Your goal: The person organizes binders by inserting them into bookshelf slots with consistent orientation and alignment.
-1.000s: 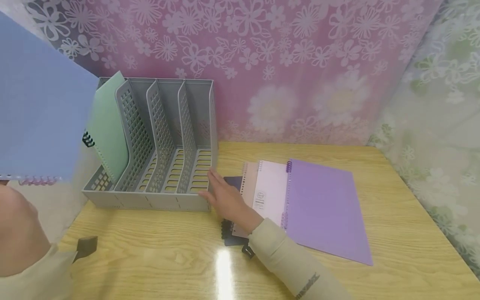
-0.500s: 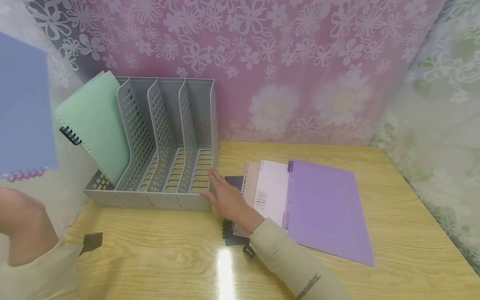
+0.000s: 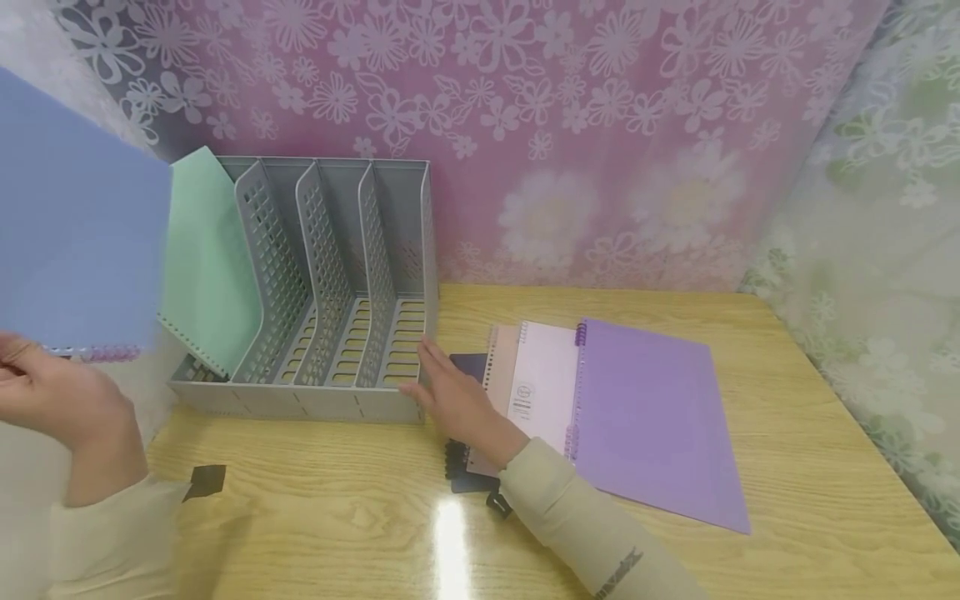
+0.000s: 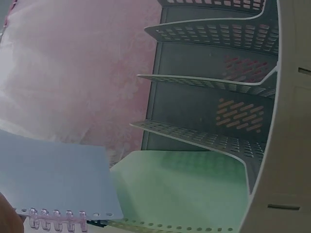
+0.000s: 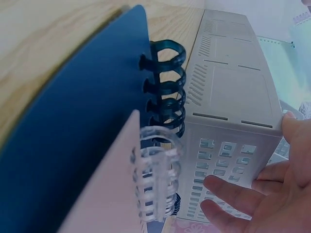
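At the far left of the head view my left hand (image 3: pixel 71 396) grips a blue spiral notebook (image 3: pixel 75 217) by its lower bound edge. The notebook hangs raised, partly in front of a light green notebook (image 3: pixel 213 258). That green notebook leans in the leftmost slot of a grey file organizer (image 3: pixel 300 402); the left wrist view shows its punched edge. My right hand (image 3: pixel 457 400) rests on the organizer's front right corner. Its fairly straight fingers touch the perforated side wall (image 5: pixel 218 155), with the thumb at the front corner, in the right wrist view.
Right of the organizer lie a purple notebook (image 3: pixel 652 417), a pale pink notebook (image 3: pixel 547 367), a beige notebook (image 3: pixel 501 358) and a dark blue notebook (image 5: pixel 82 121), overlapping. My right forearm crosses above them. A flowered wall (image 3: pixel 480 100) stands behind the wooden table (image 3: pixel 337 508).
My left hand first drew the blue notebook left, uncovering the green one, then brought it back right and upward. The green notebook swung left, then partly back. My right hand stays put.
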Tool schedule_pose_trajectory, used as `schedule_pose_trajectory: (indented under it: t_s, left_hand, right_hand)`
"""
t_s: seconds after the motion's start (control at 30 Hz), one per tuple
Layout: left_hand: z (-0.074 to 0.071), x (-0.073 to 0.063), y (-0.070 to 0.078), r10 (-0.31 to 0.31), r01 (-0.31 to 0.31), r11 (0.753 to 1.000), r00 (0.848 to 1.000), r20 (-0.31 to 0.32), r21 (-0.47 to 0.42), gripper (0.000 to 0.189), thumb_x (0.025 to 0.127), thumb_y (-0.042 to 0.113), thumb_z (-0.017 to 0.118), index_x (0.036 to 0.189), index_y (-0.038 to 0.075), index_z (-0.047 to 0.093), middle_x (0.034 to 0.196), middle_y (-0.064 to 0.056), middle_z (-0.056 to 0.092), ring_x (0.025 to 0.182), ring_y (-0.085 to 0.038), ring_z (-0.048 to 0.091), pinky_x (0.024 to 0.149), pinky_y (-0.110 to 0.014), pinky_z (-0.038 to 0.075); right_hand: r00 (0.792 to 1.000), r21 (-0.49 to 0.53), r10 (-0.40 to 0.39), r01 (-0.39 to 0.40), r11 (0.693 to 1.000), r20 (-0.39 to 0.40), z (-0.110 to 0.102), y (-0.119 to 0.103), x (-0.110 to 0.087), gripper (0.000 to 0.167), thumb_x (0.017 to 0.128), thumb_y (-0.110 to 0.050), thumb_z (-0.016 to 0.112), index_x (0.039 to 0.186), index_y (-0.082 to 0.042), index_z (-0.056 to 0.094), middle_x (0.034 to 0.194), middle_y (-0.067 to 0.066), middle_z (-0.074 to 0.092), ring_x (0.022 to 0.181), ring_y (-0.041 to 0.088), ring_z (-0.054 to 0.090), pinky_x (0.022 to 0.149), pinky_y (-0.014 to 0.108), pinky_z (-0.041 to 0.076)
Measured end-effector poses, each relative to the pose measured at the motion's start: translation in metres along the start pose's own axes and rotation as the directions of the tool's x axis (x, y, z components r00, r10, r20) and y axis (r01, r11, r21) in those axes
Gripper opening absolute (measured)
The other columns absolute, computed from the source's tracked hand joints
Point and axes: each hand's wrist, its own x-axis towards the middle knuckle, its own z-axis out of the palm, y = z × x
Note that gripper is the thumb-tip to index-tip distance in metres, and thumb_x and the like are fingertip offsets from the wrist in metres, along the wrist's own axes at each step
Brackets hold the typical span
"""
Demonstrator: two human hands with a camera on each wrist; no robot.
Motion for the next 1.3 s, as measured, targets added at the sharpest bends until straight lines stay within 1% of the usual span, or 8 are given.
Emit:
schedule_pose_trajectory:
  t_s: [0.1,0.17,0.3,0.43,0.67,1.0,1.17,1.3]
  left_hand:
    - [0.004,-0.006,-0.004,0.002,-0.005,0.999,0.997,0.074,0.041,0.047,0.102,-0.001,0.035,0.146,-0.011,0.022,0.153,-0.011,0.032,0.138,-0.003,0.031,0.107,-0.011,0.028]
    - [0.005,-0.01,-0.008,0.019,-0.042,0.986,0.989,0.143,0.16,0.048,0.103,0.001,0.033,0.148,-0.009,0.02,0.157,-0.01,0.026,0.141,-0.002,0.025,0.109,-0.011,0.025]
    - [0.006,-0.015,-0.016,0.009,-0.065,0.97,0.973,0.23,0.236,0.044,0.103,0.005,0.033,0.147,-0.004,0.032,0.151,-0.003,0.038,0.138,0.0,0.03,0.11,-0.014,0.028]
    - [0.006,-0.016,-0.025,0.009,-0.087,0.961,0.96,0.281,0.263,0.041,0.103,0.007,0.035,0.143,0.001,0.041,0.143,0.003,0.048,0.134,-0.003,0.038,0.109,-0.016,0.032]
    - [0.009,-0.015,-0.041,-0.021,-0.067,0.955,0.957,0.29,0.289,0.033,0.102,0.012,0.042,0.131,0.006,0.056,0.127,-0.001,0.061,0.118,-0.014,0.052,0.1,-0.018,0.039]
    - [0.002,-0.004,-0.077,-0.062,-0.115,0.875,0.937,0.344,0.471,0.03,0.103,0.016,0.044,0.127,0.007,0.058,0.111,0.011,0.06,0.107,-0.006,0.051,0.094,-0.018,0.039]
    - [-0.001,-0.007,-0.086,-0.09,-0.131,0.837,0.924,0.371,0.531,0.015,0.103,0.017,0.045,0.102,0.021,0.06,0.089,0.016,0.05,0.088,-0.004,0.045,0.082,-0.018,0.037]
    - [-0.003,-0.014,-0.091,-0.135,-0.161,0.784,0.899,0.417,0.6,0.024,0.103,0.015,0.041,0.111,0.006,0.062,0.099,0.003,0.057,0.091,-0.007,0.047,0.081,-0.019,0.037]
  right_hand:
    - [1.0,-0.003,0.002,-0.002,1.0,-0.001,0.0,0.0,0.0,0.073,0.101,-0.051,0.038,0.155,-0.006,0.018,0.163,0.004,0.01,0.117,0.032,0.059,0.04,0.025,0.04]
    - [1.0,0.001,0.001,-0.001,1.0,-0.002,-0.001,-0.001,0.0,0.072,0.101,-0.05,0.039,0.155,-0.006,0.018,0.163,0.004,0.01,0.116,0.032,0.059,0.039,0.025,0.04]
    - [1.0,0.009,-0.003,0.003,1.0,-0.001,-0.002,-0.001,0.001,0.071,0.102,-0.049,0.04,0.155,-0.006,0.019,0.163,0.004,0.01,0.12,0.033,0.056,0.039,0.025,0.041]
    - [1.0,0.008,-0.005,0.005,1.0,0.001,-0.002,-0.001,0.001,0.071,0.102,-0.049,0.039,0.154,-0.005,0.019,0.163,0.003,0.008,0.124,0.033,0.053,0.041,0.025,0.041]
    - [1.0,-0.004,-0.015,0.015,1.0,-0.006,-0.004,-0.001,0.003,0.071,0.102,-0.048,0.04,0.154,-0.004,0.02,0.163,0.004,0.01,0.125,0.033,0.052,0.04,0.025,0.041]
    - [1.0,-0.015,-0.027,0.027,1.0,-0.011,-0.008,-0.003,0.004,0.072,0.102,-0.049,0.039,0.154,-0.003,0.02,0.162,0.007,0.011,0.124,0.033,0.053,0.04,0.024,0.042]
    - [1.0,-0.004,-0.014,0.014,1.0,-0.012,-0.004,-0.003,0.002,0.071,0.102,-0.049,0.039,0.154,-0.006,0.02,0.162,0.006,0.012,0.123,0.032,0.054,0.043,0.026,0.044]
    - [1.0,0.006,-0.003,0.003,1.0,-0.008,0.0,-0.001,-0.002,0.07,0.102,-0.049,0.039,0.154,-0.006,0.02,0.163,0.004,0.011,0.124,0.032,0.053,0.042,0.025,0.042]
